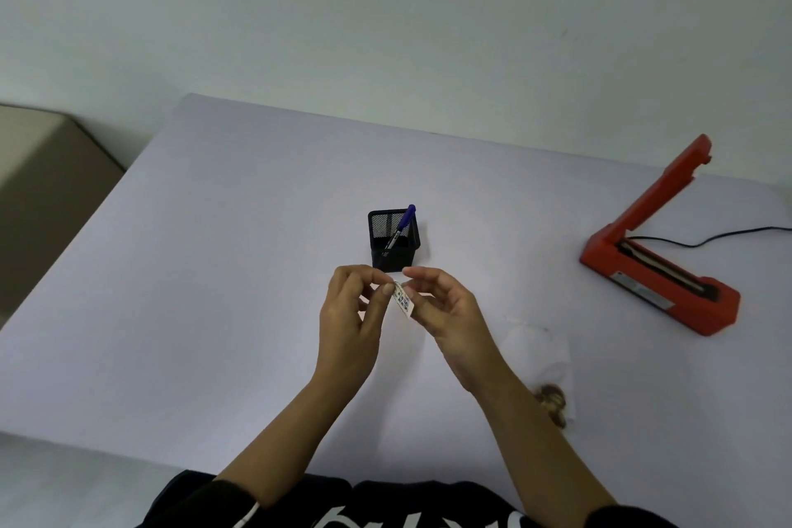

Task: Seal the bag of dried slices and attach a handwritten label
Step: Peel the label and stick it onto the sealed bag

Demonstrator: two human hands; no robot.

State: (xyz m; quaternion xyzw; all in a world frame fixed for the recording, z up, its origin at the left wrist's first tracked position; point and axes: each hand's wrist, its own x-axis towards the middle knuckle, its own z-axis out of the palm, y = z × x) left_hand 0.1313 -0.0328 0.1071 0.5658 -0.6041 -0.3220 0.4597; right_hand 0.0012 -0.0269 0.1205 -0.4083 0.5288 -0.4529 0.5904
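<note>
A small white label (403,299) with blue handwriting is pinched between the fingertips of my left hand (352,328) and my right hand (450,317), held above the middle of the table. The clear bag (541,352) lies flat on the table to the right of my right forearm, with brown dried slices (553,399) gathered at its near end. A blue pen (400,227) stands tilted in a black mesh pen holder (393,239) just beyond my hands.
A red heat sealer (660,270) sits at the right with its arm raised, its black cord (728,234) running off to the right. The pale table (193,270) meets a white wall behind. A beige box (47,184) stands off the table's left side.
</note>
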